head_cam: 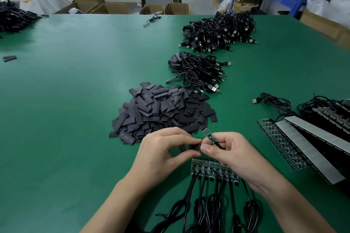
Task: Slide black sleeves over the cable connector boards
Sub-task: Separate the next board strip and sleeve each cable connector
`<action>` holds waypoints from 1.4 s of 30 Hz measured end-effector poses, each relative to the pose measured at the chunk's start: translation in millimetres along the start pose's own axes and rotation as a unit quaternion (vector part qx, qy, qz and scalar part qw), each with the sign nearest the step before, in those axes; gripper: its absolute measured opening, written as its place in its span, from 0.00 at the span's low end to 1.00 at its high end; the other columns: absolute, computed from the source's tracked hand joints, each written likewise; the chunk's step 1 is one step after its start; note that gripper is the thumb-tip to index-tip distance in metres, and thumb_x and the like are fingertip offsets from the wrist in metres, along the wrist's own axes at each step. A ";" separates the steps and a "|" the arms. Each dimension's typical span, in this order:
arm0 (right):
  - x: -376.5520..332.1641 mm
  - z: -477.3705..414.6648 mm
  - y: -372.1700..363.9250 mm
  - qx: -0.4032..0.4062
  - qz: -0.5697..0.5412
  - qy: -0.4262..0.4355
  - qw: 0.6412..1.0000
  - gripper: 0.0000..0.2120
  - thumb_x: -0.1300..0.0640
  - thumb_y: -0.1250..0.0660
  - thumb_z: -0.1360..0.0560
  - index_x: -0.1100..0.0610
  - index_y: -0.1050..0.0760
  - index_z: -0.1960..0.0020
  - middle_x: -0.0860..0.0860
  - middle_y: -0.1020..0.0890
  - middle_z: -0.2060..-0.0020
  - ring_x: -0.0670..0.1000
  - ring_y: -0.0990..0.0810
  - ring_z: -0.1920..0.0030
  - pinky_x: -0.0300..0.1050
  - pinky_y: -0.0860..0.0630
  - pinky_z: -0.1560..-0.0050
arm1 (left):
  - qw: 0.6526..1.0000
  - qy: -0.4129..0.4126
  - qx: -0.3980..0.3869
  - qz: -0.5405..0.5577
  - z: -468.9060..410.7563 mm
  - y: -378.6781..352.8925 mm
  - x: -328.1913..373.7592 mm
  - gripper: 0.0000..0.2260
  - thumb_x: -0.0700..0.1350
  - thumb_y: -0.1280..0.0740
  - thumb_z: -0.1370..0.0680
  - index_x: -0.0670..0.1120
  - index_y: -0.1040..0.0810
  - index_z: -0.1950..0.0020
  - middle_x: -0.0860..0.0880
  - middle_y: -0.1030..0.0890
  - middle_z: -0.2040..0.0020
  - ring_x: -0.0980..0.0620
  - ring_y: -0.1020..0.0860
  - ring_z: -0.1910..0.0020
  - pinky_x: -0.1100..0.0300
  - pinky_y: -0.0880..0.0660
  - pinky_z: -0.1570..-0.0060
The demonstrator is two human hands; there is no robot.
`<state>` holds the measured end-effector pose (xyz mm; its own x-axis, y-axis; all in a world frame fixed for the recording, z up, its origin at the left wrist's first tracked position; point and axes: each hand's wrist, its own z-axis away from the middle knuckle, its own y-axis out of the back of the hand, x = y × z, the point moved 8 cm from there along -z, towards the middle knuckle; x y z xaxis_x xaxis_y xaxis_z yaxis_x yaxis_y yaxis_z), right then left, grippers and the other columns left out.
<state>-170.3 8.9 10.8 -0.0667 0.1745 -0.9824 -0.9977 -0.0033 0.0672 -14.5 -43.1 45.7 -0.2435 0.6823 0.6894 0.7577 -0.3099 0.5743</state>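
So, far left: I see a dark heap of cables (13,19) at the edge of the green table (75,100), with two loose sleeves (9,58) lying nearer me.
Sleeve pile: a big mound of flat black sleeves (161,111) sits just beyond my hands.
Left hand: my left hand (162,153) pinches one black sleeve (196,147) between thumb and fingertips.
Board: the small green connector board (208,136) pokes up just right of that sleeve, outside it.
Right hand: my right hand (231,155) is curled round the board's black cable, thumb against the sleeve.
Under the hands: a row of boards (214,171) with cables attached lies on the table, partly beneath my right hand.
Further back: two USB cable bundles (198,73) lie well apart from my hands.
Far right: long board strips (303,147) with grey backing lie slantwise.
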 end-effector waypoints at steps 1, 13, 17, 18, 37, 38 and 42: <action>-0.4 0.2 -0.2 -0.003 0.000 -0.001 1.000 0.06 0.61 0.29 0.20 0.57 0.14 0.54 0.43 0.17 0.69 0.35 0.24 0.72 0.25 0.30 0.69 | 1.000 0.002 0.001 0.007 0.1 -0.1 -0.1 0.11 0.52 0.23 0.25 0.52 0.13 0.44 0.59 0.16 0.49 0.58 0.17 0.50 0.55 0.19 0.51; -2.3 2.2 0.6 -0.006 0.012 -0.015 1.000 0.05 0.60 0.29 0.20 0.56 0.16 0.54 0.41 0.25 0.75 0.38 0.31 0.76 0.27 0.34 0.72 | 0.999 0.013 0.007 0.041 -0.7 0.7 1.3 0.09 0.49 0.22 0.26 0.50 0.12 0.47 0.58 0.15 0.50 0.56 0.16 0.50 0.56 0.20 0.50; -2.8 1.7 -0.8 -0.008 0.012 -0.010 1.000 0.05 0.64 0.30 0.20 0.58 0.17 0.54 0.40 0.24 0.75 0.36 0.27 0.75 0.25 0.32 0.71 | 0.999 0.010 0.008 0.040 -0.7 0.9 1.1 0.09 0.49 0.22 0.26 0.49 0.12 0.47 0.58 0.15 0.50 0.56 0.16 0.50 0.56 0.20 0.49; -3.4 1.6 -1.5 -0.007 0.017 -0.006 1.000 0.06 0.65 0.30 0.20 0.59 0.17 0.54 0.40 0.24 0.75 0.36 0.27 0.75 0.24 0.32 0.70 | 0.999 0.005 0.007 0.036 -0.8 0.6 1.8 0.09 0.49 0.22 0.26 0.49 0.12 0.47 0.58 0.15 0.50 0.57 0.16 0.49 0.56 0.20 0.49; -7.2 2.1 -2.2 -0.002 -0.018 0.003 1.000 0.05 0.61 0.29 0.21 0.57 0.15 0.55 0.42 0.22 0.73 0.37 0.27 0.75 0.27 0.31 0.71 | 0.999 -0.002 0.015 0.036 -1.0 2.7 3.8 0.10 0.49 0.22 0.26 0.48 0.12 0.47 0.57 0.15 0.50 0.56 0.16 0.49 0.56 0.20 0.50; -6.8 1.9 -2.2 -0.001 -0.019 0.002 1.000 0.05 0.62 0.29 0.21 0.57 0.15 0.55 0.42 0.22 0.73 0.37 0.27 0.75 0.27 0.31 0.71 | 0.999 -0.001 0.016 0.038 -1.2 2.7 3.7 0.10 0.49 0.22 0.26 0.48 0.12 0.47 0.57 0.15 0.50 0.56 0.16 0.50 0.56 0.20 0.50; -5.4 1.7 -1.7 0.001 -0.017 0.000 1.000 0.05 0.63 0.30 0.21 0.58 0.16 0.54 0.42 0.21 0.73 0.36 0.27 0.75 0.26 0.31 0.71 | 0.999 -0.001 0.018 0.039 -1.1 2.6 2.8 0.10 0.50 0.22 0.26 0.49 0.12 0.47 0.57 0.15 0.50 0.56 0.16 0.50 0.57 0.20 0.50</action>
<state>-168.2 9.7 16.3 -0.0322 0.1754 -0.9840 -0.9994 0.0045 0.0335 -13.8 -42.8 49.6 -0.1819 0.6575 0.7311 0.7955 -0.3387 0.5025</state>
